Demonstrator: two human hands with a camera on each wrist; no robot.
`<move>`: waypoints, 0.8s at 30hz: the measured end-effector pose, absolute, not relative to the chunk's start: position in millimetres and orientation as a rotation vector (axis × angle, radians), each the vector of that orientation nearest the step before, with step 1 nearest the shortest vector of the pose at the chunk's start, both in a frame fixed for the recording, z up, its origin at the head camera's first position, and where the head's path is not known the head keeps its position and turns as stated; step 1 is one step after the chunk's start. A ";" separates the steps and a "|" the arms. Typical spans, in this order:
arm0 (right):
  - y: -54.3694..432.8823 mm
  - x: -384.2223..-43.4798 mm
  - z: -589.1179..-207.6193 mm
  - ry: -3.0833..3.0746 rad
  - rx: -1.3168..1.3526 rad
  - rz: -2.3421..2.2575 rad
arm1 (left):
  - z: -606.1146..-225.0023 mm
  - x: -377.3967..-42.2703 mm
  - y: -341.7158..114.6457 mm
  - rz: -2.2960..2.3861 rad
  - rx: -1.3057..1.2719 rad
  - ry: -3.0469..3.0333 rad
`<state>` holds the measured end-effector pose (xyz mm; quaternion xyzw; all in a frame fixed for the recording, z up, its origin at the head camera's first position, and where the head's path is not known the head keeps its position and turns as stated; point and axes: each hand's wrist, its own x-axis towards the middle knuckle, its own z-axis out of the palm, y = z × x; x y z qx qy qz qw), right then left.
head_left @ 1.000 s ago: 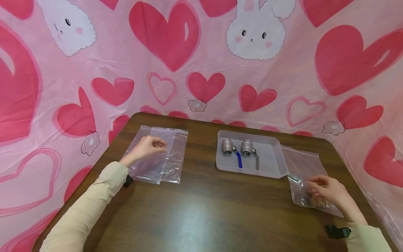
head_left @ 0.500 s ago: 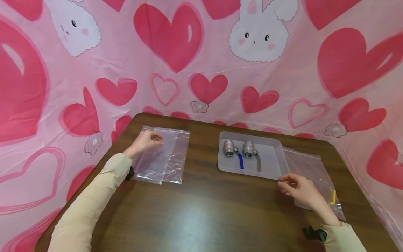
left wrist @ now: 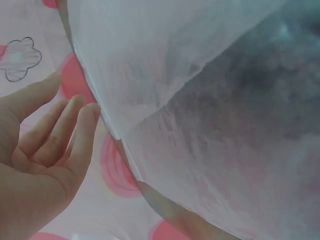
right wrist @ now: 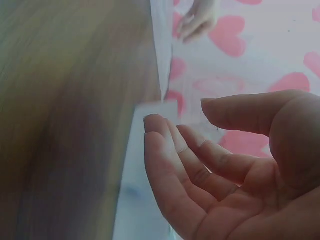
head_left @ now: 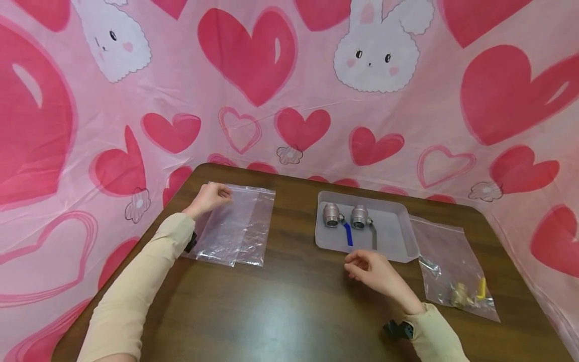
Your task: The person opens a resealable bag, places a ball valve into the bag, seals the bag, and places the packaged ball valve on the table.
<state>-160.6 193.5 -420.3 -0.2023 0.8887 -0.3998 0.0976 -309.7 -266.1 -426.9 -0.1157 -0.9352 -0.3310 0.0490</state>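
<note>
My left hand [head_left: 210, 198] is over the far left part of two overlapping clear zip bags [head_left: 253, 229]. In the left wrist view its fingers are relaxed and the thumb stands apart, with nothing held. My right hand [head_left: 375, 271] hovers at the near edge of a translucent plastic tray [head_left: 393, 239], its fingers loosely bent; the right wrist view shows nothing between them. Inside the tray are two metal ball valves, one with a blue handle [head_left: 332, 215] and one with a grey handle [head_left: 360, 217].
Right of the tray lies a clear zip bag [head_left: 441, 241] holding a brass valve [head_left: 460, 295] with a yellow handle [head_left: 481, 288]. All this stands on a brown wooden table [head_left: 271, 311]. Pink heart-printed cloth [head_left: 253, 125] hangs behind it.
My right hand has moved left from the bag with the brass valve to the tray's near edge, uncovering that bag. The left hand has hardly moved over its bags.
</note>
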 end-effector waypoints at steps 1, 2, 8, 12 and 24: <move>188.3 -162.0 -422.4 2.608 -0.611 -1.194 | -427.5 -310.8 -266.1 -1.005 -0.339 -2.856; 183.0 -163.4 -424.3 2.588 -0.618 -1.202 | -427.8 -311.6 -266.2 -1.000 -0.334 -2.861; 148.5 -170.6 -431.7 2.475 -0.626 -1.245 | -429.1 -317.0 -269.3 -0.998 -0.282 -2.876; 123.3 -177.3 -431.8 2.422 -0.643 -1.260 | -427.9 -321.3 -275.1 -1.003 -0.223 -2.854; 74.0 -190.6 -437.5 2.253 -0.527 -1.361 | -429.3 -331.7 -279.6 -0.983 -0.052 -2.867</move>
